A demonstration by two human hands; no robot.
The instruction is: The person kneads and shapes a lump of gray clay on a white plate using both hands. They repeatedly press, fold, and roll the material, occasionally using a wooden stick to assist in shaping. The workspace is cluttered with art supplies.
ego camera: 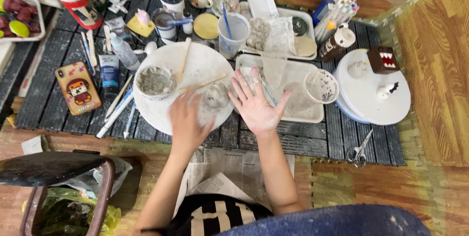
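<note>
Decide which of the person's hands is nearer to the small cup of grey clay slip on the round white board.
Left. The left hand lies on the round white board, just right of and below the cup of grey slip. The right hand is farther right, palm up, past the board's edge.

On a round white turntable [205,62] smeared with grey clay, the left hand [188,121] lies palm down with its fingers against a small lump of wet clay [215,95], while the right hand [254,104] is held open, palm up and fingers spread, just beside the lump at the turntable's edge. A bowl of grey slip [155,81] and two wooden modelling sticks [184,59] share the turntable. Around it on the dark slatted mat [312,138] lie a phone in a cartoon case [78,88], a white tray [312,116] holding a clay-smeared plastic cup [320,87], a second white wheel [376,104] bearing a brown block-shaped toy [383,59], and scissors [360,152] — all apart from both hands.
</note>
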